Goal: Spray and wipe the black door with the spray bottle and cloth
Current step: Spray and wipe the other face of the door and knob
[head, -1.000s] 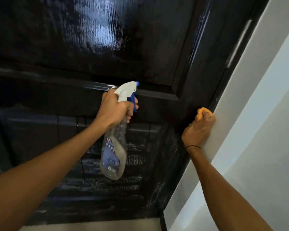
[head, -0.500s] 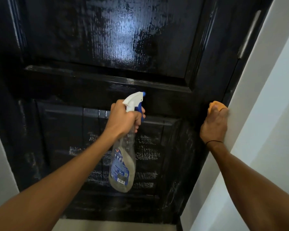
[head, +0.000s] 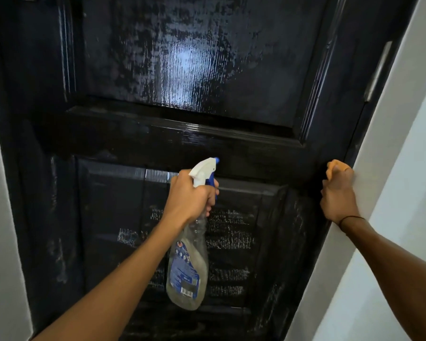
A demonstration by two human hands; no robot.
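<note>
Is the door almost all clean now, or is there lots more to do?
Partly done, it seems. The lower panel of the black door shows pale streaky marks, probably spray or smears to be wiped. Right now the left hand aims the spray bottle at the door, while the right hand holds the orange cloth bunched at the door's right edge. Wiping those streaks looks left to do.

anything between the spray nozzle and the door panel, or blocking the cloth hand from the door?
Nothing visible. The left hand holds the spray bottle with its nozzle facing the black door across open air. The right hand grips the orange cloth at the door's right edge.
</note>
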